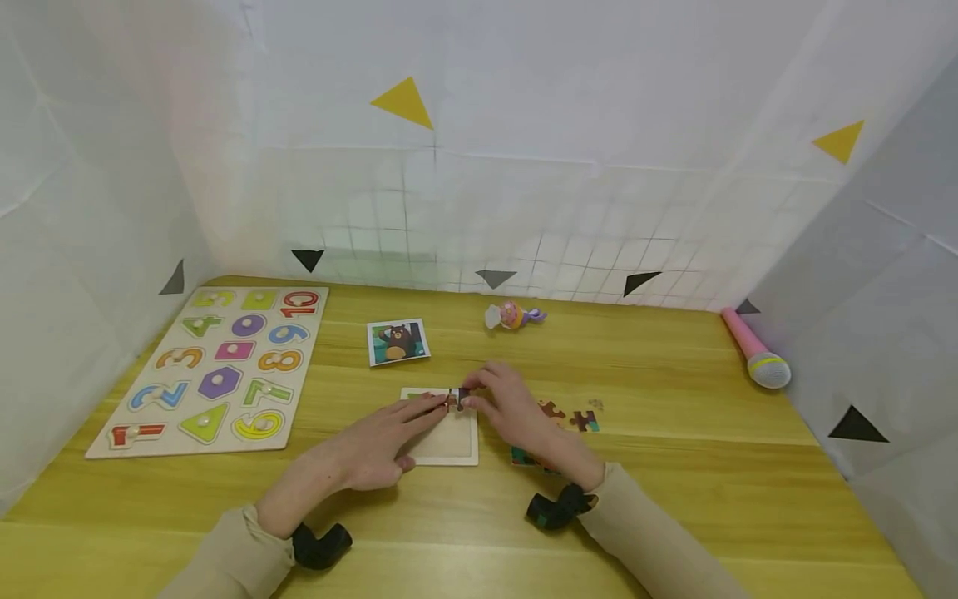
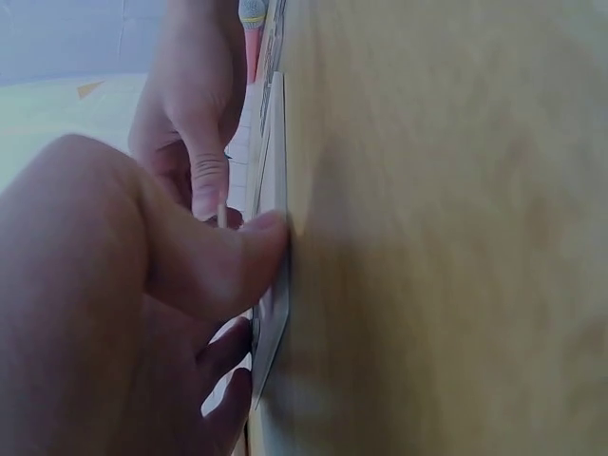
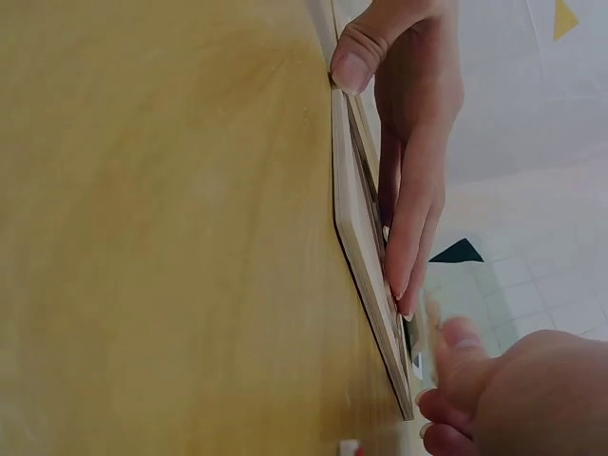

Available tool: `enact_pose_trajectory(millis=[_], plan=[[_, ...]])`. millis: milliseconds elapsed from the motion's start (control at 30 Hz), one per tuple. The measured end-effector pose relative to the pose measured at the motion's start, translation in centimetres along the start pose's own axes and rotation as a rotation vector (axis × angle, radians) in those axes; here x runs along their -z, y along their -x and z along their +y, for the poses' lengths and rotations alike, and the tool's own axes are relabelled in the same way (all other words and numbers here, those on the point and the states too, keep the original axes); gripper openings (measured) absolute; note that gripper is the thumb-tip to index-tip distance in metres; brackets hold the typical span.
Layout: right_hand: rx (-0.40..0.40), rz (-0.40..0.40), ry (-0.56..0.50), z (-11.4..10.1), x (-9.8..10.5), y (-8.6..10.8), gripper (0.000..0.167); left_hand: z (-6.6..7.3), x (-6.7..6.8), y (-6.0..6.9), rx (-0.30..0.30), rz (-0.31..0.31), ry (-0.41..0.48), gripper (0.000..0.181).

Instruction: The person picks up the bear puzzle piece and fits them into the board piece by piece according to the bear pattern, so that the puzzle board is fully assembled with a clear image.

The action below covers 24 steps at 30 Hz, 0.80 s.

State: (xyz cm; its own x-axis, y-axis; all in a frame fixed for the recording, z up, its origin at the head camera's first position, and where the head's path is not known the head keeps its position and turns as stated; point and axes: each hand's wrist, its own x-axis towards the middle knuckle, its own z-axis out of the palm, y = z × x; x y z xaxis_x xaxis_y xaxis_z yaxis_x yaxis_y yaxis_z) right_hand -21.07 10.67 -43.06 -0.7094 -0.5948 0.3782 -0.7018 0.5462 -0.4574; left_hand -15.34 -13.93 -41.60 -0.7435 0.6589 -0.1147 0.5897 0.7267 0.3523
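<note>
A shallow, light wooden puzzle tray lies in front of me on the table. My left hand reaches over its left side with fingers extended, fingertips touching small puzzle pieces near the far edge. In the right wrist view, the thumb of that left hand is at the tray's rim. My right hand pinches a small dark puzzle piece between thumb and fingers at the tray's far right corner. Loose brown puzzle pieces lie right of the tray, partly hidden by the right forearm.
Behind the tray lies a bear picture card. A wooden number board fills the left side. At the back is a pink and purple toy; a pink toy microphone lies far right. White sheets enclose the table.
</note>
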Motion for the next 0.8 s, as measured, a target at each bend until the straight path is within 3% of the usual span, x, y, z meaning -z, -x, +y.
enact_pose_trajectory(millis=[800], plan=[[0.008,-0.021,0.037,0.23,-0.28,0.23,0.016,0.1,-0.07,-0.14,-0.014,0.022,-0.002,0.072]])
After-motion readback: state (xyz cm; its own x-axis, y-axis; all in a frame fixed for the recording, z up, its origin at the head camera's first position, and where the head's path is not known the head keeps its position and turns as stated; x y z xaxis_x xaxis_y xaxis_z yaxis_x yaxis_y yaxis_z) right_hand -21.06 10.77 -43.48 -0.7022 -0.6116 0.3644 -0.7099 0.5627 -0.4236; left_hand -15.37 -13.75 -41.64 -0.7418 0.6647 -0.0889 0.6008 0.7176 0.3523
